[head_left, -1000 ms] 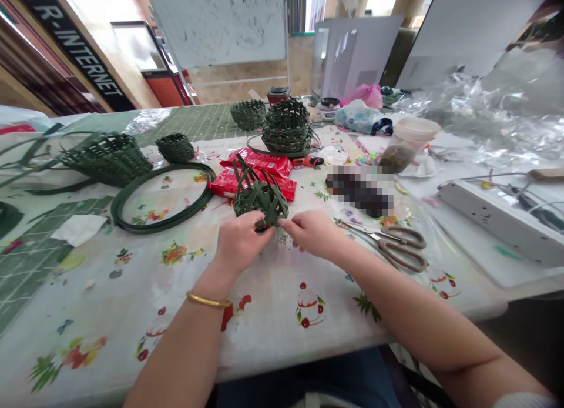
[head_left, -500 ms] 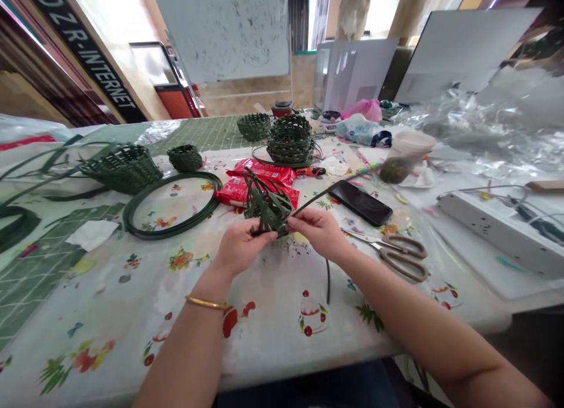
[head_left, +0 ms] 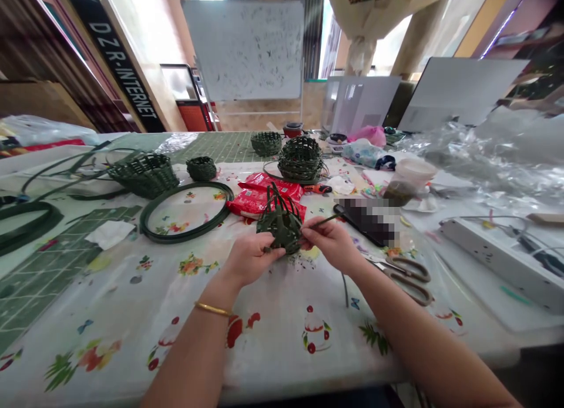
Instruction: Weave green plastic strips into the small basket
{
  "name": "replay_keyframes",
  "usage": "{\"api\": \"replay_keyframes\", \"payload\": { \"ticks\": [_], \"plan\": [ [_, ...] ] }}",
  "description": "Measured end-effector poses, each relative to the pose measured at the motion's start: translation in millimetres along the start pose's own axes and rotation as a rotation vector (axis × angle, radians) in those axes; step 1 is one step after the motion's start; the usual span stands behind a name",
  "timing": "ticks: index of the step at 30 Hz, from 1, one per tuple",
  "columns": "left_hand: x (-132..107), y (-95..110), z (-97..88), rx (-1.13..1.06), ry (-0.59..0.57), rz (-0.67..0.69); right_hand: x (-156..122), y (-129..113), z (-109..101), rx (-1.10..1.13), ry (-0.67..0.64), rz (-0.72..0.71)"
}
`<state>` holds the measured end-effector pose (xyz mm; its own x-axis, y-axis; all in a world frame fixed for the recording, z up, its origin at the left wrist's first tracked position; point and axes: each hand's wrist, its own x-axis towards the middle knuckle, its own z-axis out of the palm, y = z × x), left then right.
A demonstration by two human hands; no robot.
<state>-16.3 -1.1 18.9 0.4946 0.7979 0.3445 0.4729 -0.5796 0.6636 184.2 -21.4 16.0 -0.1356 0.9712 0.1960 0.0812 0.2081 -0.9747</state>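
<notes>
A small, partly woven dark green basket sits in front of me with loose strips sticking up from its top. My left hand pinches the lower left of its rim, thumb towards me. My right hand is closed at the basket's right side, thumb and finger gripping a thin green weaving strip. One end of a strip hangs below my right wrist over the tablecloth. Just behind the basket lie red plastic packets. Scissors with brown handles rest beside my right forearm.
A coil of green strip lies on the left, with woven baskets behind it. More finished baskets stand at the back. To the right are a phone, a plastic cup and a white power strip.
My view has tilted up and shifted left, so everything sits lower and further right. The strip at my right hand points lower and looks shorter. Both hands keep their hold.
</notes>
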Motion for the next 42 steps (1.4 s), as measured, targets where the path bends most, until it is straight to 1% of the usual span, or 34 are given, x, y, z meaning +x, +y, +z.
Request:
{"api": "replay_keyframes", "payload": {
  "ticks": [1,3,5,6,7,12,16,18,21,23,25,27,29,31,35,39,40,42],
  "plan": [
    [0.2,1.0,-0.6,0.141,-0.026,0.028,-0.2,-1.6,-3.3,-0.097,-0.018,-0.08],
    [-0.1,3.2,-1.3,0.367,-0.075,0.088,-0.9,-5.9,-10.8,-0.345,-0.092,-0.316],
    [-1.3,5.6,-0.7,0.464,-0.106,0.138,-1.3,-9.6,-17.8,-0.535,-0.167,-0.533],
    [-2.2,6.9,0.2,0.488,-0.124,0.162,-1.3,-10.5,-20.6,-0.575,-0.196,-0.595],
    [-3.1,8.2,1.4,0.509,-0.137,0.184,-1.2,-10.6,-22.8,-0.584,-0.217,-0.622],
    [-6.2,13.1,7.8,0.63,-0.188,0.287,-3.0,-6.3,-25.2,-0.483,-0.288,-0.572],
    [-6.5,14.2,9.0,0.614,-0.203,0.325,-7.2,-10.0,-24.5,-0.349,-0.329,-0.563],
    [-6.5,14.4,8.9,0.592,-0.204,0.335,-8.2,-12.6,-24.2,-0.331,-0.28,-0.573],
    [-6.5,14.8,8.6,0.562,-0.196,0.332,-7.6,-14.2,-22.5,-0.412,-0.148,-0.659],
    [-6.4,14.6,8.6,0.539,-0.184,0.312,-6.7,-14.5,-20.4,-0.451,-0.09,-0.688],
    [-6.2,13.9,8.7,0.51,-0.179,0.294,-6.5,-15.2,-17.9,-0.414,-0.059,-0.631],
    [-6.1,12.6,8.8,0.476,-0.19,0.281,-6.7,-16.4,-16.0,-0.356,-0.041,-0.506],
    [-5.9,10.9,9.1,0.419,-0.203,0.27,-6.7,-17.5,-15.2,-0.325,-0.069,-0.396],
    [-5.5,9.3,9.5,0.341,-0.196,0.24,-6.2,-18.1,-15.4,-0.337,-0.102,-0.338],
    [-4.0,7.8,11.4,0.241,-0.162,0.172,-4.3,-17.9,-17.7,-0.381,-0.053,-0.27],
    [-2.9,8.5,13.4,0.216,-0.154,0.175,-4.5,-16.8,-20.5,-0.416,-0.101,-0.286],
    [-2.7,8.8,13.6,0.201,-0.149,0.176,-4.8,-16.1,-20.7,-0.428,-0.076,-0.296],
    [-2.6,9.2,13.9,0.164,-0.132,0.17,-5.3,-14.4,-20.1,-0.419,0.034,-0.296]
  ]
}}
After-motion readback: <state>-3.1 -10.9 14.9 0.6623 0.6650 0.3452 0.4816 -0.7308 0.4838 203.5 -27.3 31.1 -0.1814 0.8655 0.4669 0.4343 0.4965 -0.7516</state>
